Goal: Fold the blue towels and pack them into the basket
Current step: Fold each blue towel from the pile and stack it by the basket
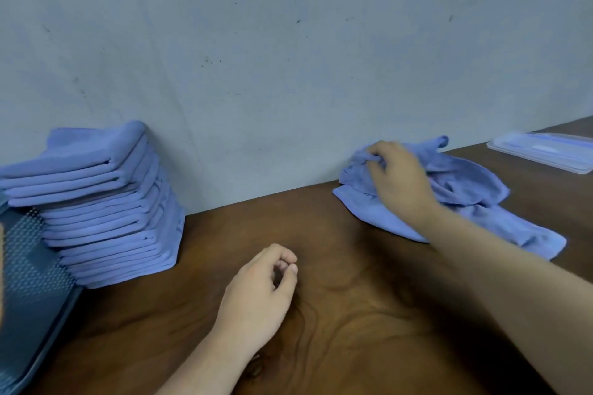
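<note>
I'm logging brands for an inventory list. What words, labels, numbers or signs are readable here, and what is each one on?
No readable text anywhere in this view.
Clear plastic box: a pale strip that may be a label, too blurred to read.
Folded towel stack, loose towels, basket, wall, table: no print, tags or numbers visible.

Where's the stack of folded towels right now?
In the head view, the stack of folded towels stands at the left of the table, by the wall, just behind the mesh basket.
</note>
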The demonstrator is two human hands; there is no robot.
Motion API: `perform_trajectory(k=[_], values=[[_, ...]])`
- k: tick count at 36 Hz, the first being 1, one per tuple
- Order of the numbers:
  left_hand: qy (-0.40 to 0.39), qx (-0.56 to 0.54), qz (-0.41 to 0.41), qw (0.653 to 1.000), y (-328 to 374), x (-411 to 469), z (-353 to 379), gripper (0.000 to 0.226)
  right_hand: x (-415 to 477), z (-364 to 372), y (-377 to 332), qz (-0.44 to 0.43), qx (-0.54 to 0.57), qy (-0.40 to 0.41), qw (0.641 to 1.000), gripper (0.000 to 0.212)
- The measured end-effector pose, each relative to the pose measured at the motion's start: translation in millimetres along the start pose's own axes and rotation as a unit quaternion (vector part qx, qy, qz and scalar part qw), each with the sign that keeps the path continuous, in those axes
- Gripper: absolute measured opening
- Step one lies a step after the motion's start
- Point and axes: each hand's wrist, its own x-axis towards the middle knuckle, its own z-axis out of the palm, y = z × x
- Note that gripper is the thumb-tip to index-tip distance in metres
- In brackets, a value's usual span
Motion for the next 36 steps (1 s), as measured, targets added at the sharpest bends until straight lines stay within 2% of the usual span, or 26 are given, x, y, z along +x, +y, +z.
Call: perform_trajectory(k=[4,8,10,12,15,17,19,22,26,30,34,36], values=[[0.038,-0.064,-0.005,0.997,-1.0,-0.6,-0.8,0.011,-73.1,15.4,-44.2,-0.078,0.066,-0.056,0.993,0.011],[0.073,-0.11,-0.001,0.991,-0.2,-1.5,-1.4,0.015,-117.9,13.7,-65.5,-0.094,0.102,-0.21,0.968,0.038],[0.072,-0.1,0.008,0.992,-2.4,-1.0,-1.1,0.014,-123.7,12.5,-60.1,-0.094,0.101,-0.206,0.969,0.044],[0.054,-0.087,0.023,0.994,-3.1,-0.8,-0.3,0.014,-122.3,11.7,-49.6,-0.11,0.065,-0.159,0.979,0.042],[0.026,-0.058,0.054,0.997,-0.4,-3.2,0.8,0.018,-115.8,12.9,-26.6,-0.113,-0.078,-0.093,0.986,0.035],[0.024,-0.042,0.069,0.996,1.2,-5.4,1.1,0.021,-114.7,14.9,-16.9,-0.072,-0.141,-0.135,0.978,0.043],[0.033,-0.048,0.075,0.995,3.2,-6.1,0.9,0.022,-116.9,18.7,-15.3,-0.043,-0.136,-0.224,0.964,0.052],[0.071,-0.085,0.068,0.992,3.3,-4.6,-0.2,0.02,-120.0,21.2,-20.3,-0.072,-0.141,-0.282,0.946,0.056],[0.122,-0.157,0.039,0.979,-1.3,1.1,-7.5,0.024,-123.5,17.1,-29.8,-0.111,-0.076,-0.321,0.937,0.05],[0.148,-0.213,0.034,0.965,-6.6,10.0,-22.1,0.03,-131.2,12.2,-43.3,-0.187,-0.004,-0.354,0.916,0.043],[0.119,-0.197,0.01,0.973,-24.1,20.5,-32.6,0.028,-139.1,9.9,-58.4,-0.235,0.121,-0.386,0.884,0.042],[0.084,-0.178,-0.025,0.98,-33.0,23.7,-32.7,0.02,-142.5,7.6,-63.4,-0.224,0.2,-0.415,0.859,0.039]])
